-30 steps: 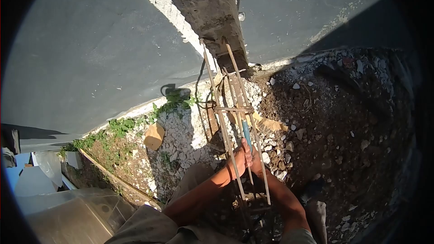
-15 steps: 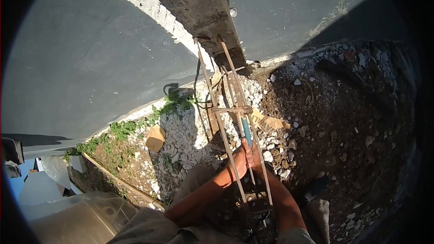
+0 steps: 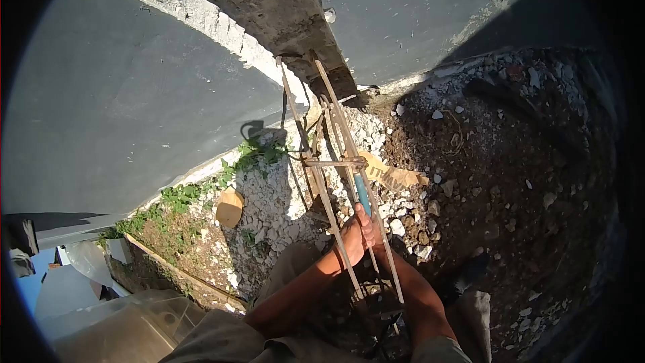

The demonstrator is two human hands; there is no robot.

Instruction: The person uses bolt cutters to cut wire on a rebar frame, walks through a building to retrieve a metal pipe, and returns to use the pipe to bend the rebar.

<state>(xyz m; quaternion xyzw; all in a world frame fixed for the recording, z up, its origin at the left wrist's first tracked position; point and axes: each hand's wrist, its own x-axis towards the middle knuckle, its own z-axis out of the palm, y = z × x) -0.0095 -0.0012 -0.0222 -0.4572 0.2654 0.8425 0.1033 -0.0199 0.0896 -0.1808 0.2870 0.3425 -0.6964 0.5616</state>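
Note:
A cage of long steel bars (image 3: 325, 203) slants from the wall gap down toward me, with a crosswise tie (image 3: 334, 163) round the bars. Inside it, my left hand (image 3: 354, 236) and my right hand (image 3: 376, 232) are pressed together, fingers closed at the lower end of a blue tube (image 3: 363, 193). The tube lies along a bar, just below the tie. Fingers of the two hands overlap, so part of the grip is hidden.
A grey wall (image 3: 168, 94) with a broken white edge stands at the left, another grey wall (image 3: 403, 20) at the right. White rubble (image 3: 269, 195), torn paper (image 3: 393, 173), a tan piece (image 3: 230, 207) and green weeds (image 3: 181, 196) lie on the ground.
The view has shifted slightly, so the wall and upper bars appear further left. Both hands keep their closed grip at the lower end of the blue tube.

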